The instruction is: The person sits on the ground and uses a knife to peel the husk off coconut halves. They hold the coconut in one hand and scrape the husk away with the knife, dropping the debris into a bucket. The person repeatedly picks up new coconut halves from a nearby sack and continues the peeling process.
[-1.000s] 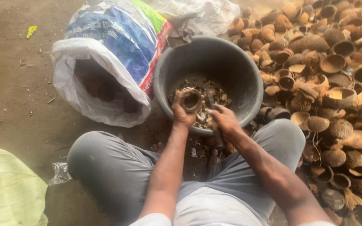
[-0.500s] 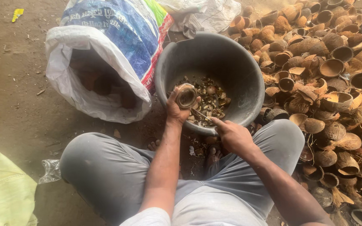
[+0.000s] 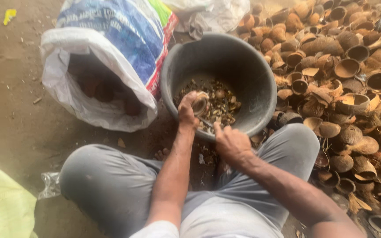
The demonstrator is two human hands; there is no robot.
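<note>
Left hand (image 3: 187,110) over the bucket (image 3: 261,75), fingers grasping a coconut shell (image 3: 199,105). Right hand (image 3: 231,142) at the bucket's near rim, fingers clenched on a tool (image 3: 206,123).

A big white woven sack (image 3: 98,66) lies on the dirt ground just to the left of the grey tub, with its mouth open toward the person and dark round things inside. Its top side has a large blue printed patch, with a red stripe and a bit of green along the edge next to the tub. A crumpled white bag (image 3: 212,15) sits at the top behind the tub, a pale yellow-green sack (image 3: 3,202) fills the bottom left corner, and a small clear plastic wrapper (image 3: 49,185) lies beside the person's knee.
</note>
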